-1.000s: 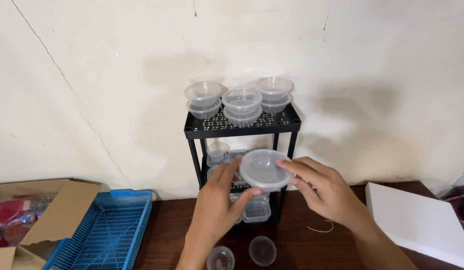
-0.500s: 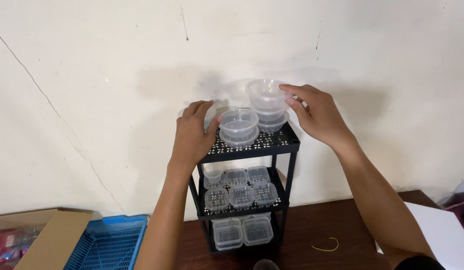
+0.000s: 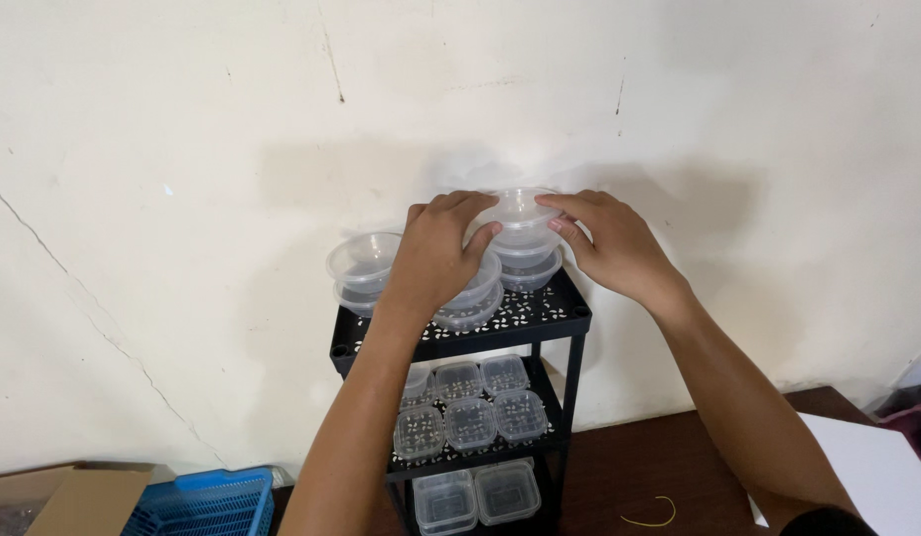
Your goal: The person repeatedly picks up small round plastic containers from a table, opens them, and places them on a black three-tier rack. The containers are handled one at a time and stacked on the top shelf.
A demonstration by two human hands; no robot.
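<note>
A: What were the hands on?

B: Both the left hand (image 3: 435,248) and right hand (image 3: 609,243) gripped the top clear round plastic bowl (image 3: 517,206) by its rim, fingers curled around it, at the back right of the black 3-tier plastic rack (image 3: 540,323).

A: Anything in the bowls?

B: They looked empty. It topped a stack of 3; 2 more stacks (image 3: 363,270) stood beside it.

A: And below?

B: About 6 small clear square tubs (image 3: 470,422) on the middle shelf, 2 clear rectangular boxes (image 3: 477,494) on the bottom one.

Blue basket (image 3: 197,496), cardboard box (image 3: 63,496)
</note>
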